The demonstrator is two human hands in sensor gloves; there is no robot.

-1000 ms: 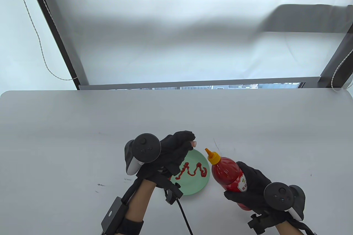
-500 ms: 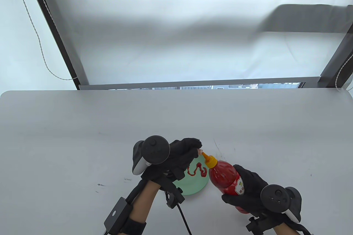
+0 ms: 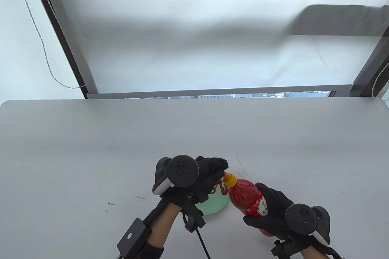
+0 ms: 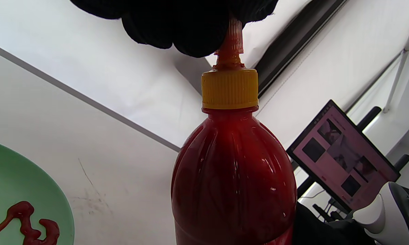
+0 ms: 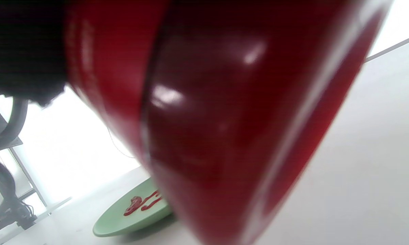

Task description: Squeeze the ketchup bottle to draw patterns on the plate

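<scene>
The bottle [image 3: 246, 196] lies tilted above the tabletop near its front edge, just right of the plate [image 3: 217, 206]; its long axis runs from the base at front right up to the nozzle [image 4: 231, 44] at back left. We see the right hand [image 3: 275, 210] wrapped around the lower body, holding it off the surface. The left hand [image 3: 206, 177] is the nearer to the nozzle: its fingertips [image 4: 197, 37] close on the tip, above the yellow cap [image 4: 230, 89]. We cannot tell whether they carry a small cover. Ketchup lines [image 3: 219, 186] already cross the plate, so we judge that drawing is done.
</scene>
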